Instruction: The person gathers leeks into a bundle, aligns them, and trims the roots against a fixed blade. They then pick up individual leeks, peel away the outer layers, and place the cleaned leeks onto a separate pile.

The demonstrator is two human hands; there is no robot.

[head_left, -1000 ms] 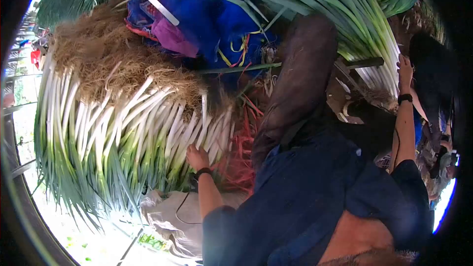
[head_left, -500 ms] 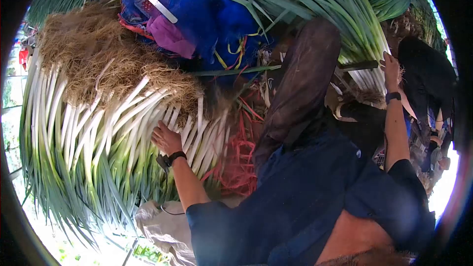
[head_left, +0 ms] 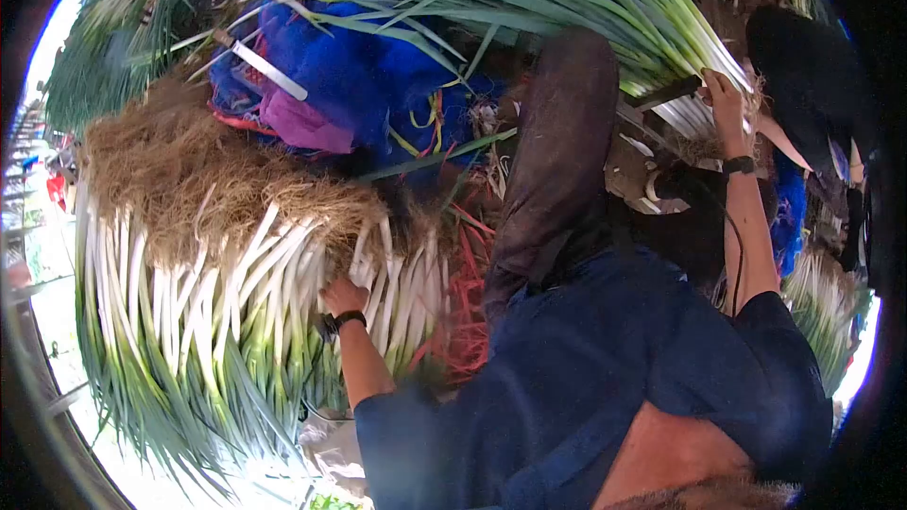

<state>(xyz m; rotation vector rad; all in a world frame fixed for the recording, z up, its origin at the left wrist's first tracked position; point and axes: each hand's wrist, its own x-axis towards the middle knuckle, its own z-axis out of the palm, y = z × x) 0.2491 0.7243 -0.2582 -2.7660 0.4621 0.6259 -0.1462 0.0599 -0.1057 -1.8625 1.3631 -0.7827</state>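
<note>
Leeks (head_left: pixel 255 283) lie in a wide pile at the left, brown roots up and green leaves down. My left hand (head_left: pixel 344 300), with a dark wristband, has its fingers curled among the white stalks near the pile's right part. At the upper right, my right hand (head_left: pixel 724 106) is closed around the white ends of a leek bundle (head_left: pixel 605 9), whose green leaves stretch to the upper left. A dark flat bar (head_left: pixel 666 93) lies beside its fingertips. The exact number of stalks in each hand is hidden.
Blue netting (head_left: pixel 350 66) with a purple cloth (head_left: pixel 304 123) and a pale blade-like strip (head_left: pixel 269 71) lies at the upper middle. Red straps (head_left: pixel 468 293) lie right of the pile. A bent leg (head_left: pixel 562 132) stands between the hands. More leeks (head_left: pixel 817 307) are at the far right.
My left hand has moved slightly right and down, and its spread fingers have curled in among the stalks. My right hand has shifted left and up. The whole view has shifted a little.
</note>
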